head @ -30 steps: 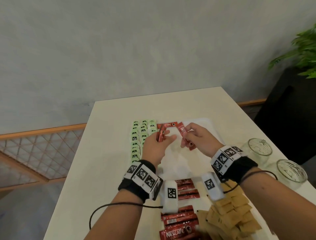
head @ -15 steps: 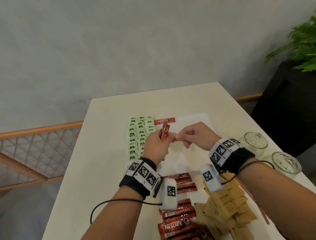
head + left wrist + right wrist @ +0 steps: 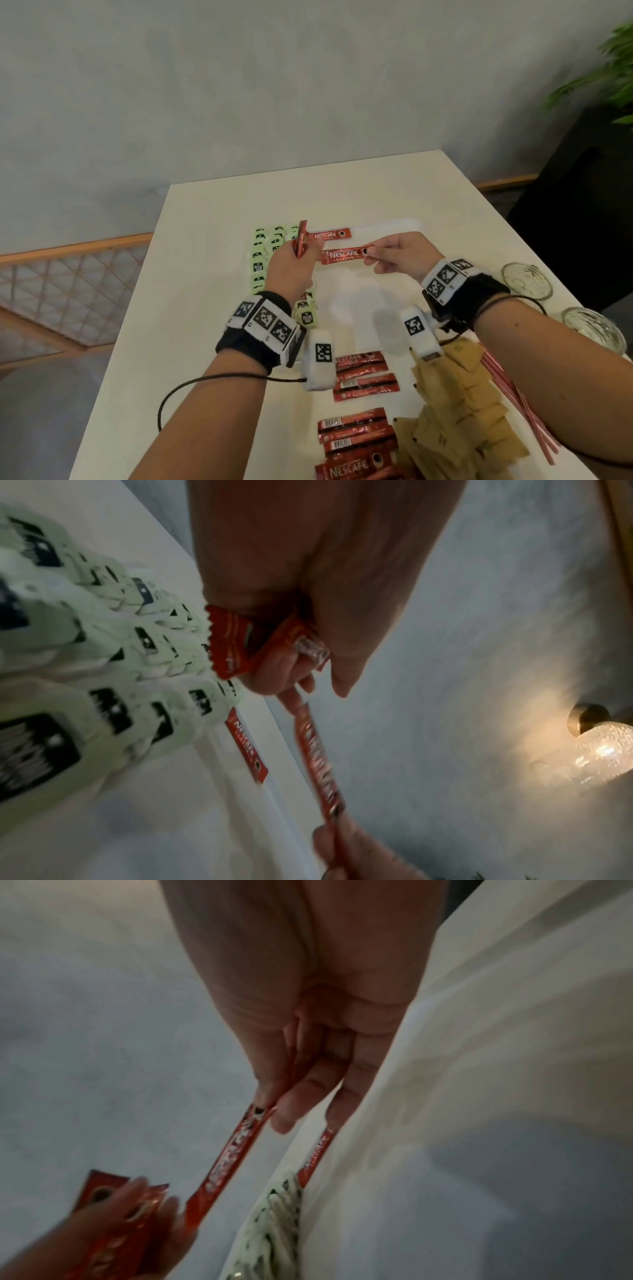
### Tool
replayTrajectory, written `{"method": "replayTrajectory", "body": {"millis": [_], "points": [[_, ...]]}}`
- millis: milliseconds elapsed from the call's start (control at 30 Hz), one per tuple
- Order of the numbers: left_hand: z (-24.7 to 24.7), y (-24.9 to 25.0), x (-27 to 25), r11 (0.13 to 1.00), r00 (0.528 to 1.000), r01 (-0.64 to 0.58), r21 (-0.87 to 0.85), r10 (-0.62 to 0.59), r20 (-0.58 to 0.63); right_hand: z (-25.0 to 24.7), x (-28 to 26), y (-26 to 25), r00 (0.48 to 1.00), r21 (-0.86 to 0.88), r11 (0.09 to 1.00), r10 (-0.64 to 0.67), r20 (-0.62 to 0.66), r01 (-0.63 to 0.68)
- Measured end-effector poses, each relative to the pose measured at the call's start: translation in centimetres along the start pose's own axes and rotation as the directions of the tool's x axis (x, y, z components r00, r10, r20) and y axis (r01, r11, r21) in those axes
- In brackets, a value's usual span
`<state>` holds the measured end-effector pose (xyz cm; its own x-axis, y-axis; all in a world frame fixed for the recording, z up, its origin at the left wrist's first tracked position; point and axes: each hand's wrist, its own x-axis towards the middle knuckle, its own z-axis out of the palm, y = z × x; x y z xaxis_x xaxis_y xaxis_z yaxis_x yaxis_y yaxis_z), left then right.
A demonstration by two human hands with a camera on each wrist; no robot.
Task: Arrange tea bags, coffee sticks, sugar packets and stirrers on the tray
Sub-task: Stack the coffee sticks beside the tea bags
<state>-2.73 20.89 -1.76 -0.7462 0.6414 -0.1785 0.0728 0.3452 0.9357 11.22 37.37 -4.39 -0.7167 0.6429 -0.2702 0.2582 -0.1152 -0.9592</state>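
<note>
My left hand (image 3: 303,248) grips a small bundle of red coffee sticks (image 3: 301,238) upright over the white tray (image 3: 390,226). My right hand (image 3: 369,254) pinches the right end of one coffee stick (image 3: 344,256), held level just above the tray. The stick's left end reaches the left fingers. Another coffee stick (image 3: 330,235) lies flat along the tray's far edge. Green tea bags (image 3: 265,255) fill rows on the tray's left side. In the left wrist view the bundle (image 3: 240,645) sits in my curled fingers. In the right wrist view thumb and forefinger pinch the stick (image 3: 236,1146).
Loose coffee sticks (image 3: 364,373) and more of them (image 3: 356,433) lie on the table near me. Brown sugar packets (image 3: 462,407) are heaped to their right, with thin red stirrers (image 3: 513,394) beside them. Two glass cups (image 3: 527,281) (image 3: 592,330) stand at the right edge.
My right hand has drawn one coffee stick out of the left hand's bundle and moved right, turning it level over the tray. The left hand has stayed in place.
</note>
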Motion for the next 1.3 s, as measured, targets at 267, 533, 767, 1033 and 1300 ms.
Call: {"method": "replayTrajectory", "body": {"millis": [267,533,767,1033,1300], "points": [[-2.6,0.0,1.4,0.992,0.997,0.047,-0.117,-0.053,-0.05,0.8,5.6,1.9,0.955,-0.225,0.948,0.169,-0.242,-0.225],[-2.8,-0.6,1.0,0.99,0.998,0.044,-0.137,-0.05,-0.04,2.7,9.2,0.2,0.941,-0.289,0.916,0.198,-0.275,-0.277],[-3.2,-0.9,0.9,0.979,0.996,0.076,-0.189,-0.084,-0.037,3.4,10.4,-0.1,0.94,-0.415,0.866,0.156,-0.302,-0.277],[-3.7,-0.9,0.0,0.91,0.976,0.2,-0.362,-0.151,0.159,3.7,9.7,-0.7,0.948,-0.481,0.841,0.107,-0.3,-0.248],[-2.1,-1.4,-1.9,0.96,0.89,0.251,-0.126,-0.178,0.419,4.0,2.2,-1.7,0.998,-0.187,0.982,-0.036,-0.059,0.024]]}}
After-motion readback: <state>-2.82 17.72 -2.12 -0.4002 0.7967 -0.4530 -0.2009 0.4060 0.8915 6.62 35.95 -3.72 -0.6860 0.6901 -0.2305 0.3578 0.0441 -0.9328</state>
